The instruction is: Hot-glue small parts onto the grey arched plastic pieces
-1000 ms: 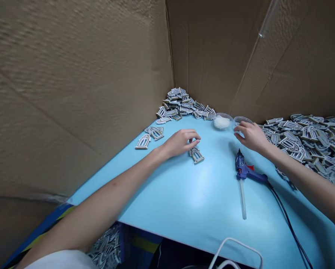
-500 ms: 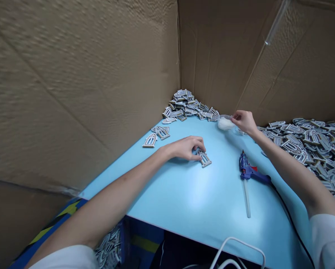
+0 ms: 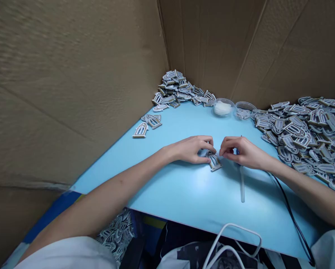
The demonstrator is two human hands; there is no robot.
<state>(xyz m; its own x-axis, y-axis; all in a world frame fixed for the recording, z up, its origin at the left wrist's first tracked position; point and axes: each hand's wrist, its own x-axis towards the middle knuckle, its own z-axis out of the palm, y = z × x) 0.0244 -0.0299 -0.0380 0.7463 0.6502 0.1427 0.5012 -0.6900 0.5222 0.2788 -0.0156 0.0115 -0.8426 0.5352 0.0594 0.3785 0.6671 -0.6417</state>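
Observation:
My left hand (image 3: 190,149) rests on the table with its fingertips at the top of a grey-and-white arch-shaped window piece (image 3: 214,161). My right hand (image 3: 240,152) comes in from the other side, its curled fingertips close to the piece's upper right. Whether those fingers pinch something small is hidden. Beneath my right hand, a hot glue gun is mostly covered, and its glue stick (image 3: 242,185) pokes out toward me across the light blue table (image 3: 184,201).
Heaps of arch-shaped pieces (image 3: 178,89) (image 3: 304,134) fill the back corner and right side, with loose ones (image 3: 140,130) at left. Small clear tubs (image 3: 223,107) (image 3: 245,110) stand at the back. Cardboard walls (image 3: 72,82) surround the table; a black cord (image 3: 291,209) runs right.
My right hand has come forward from the tubs to the arch piece, now covering the glue gun. My left hand stays at the piece, and both hands are now close together.

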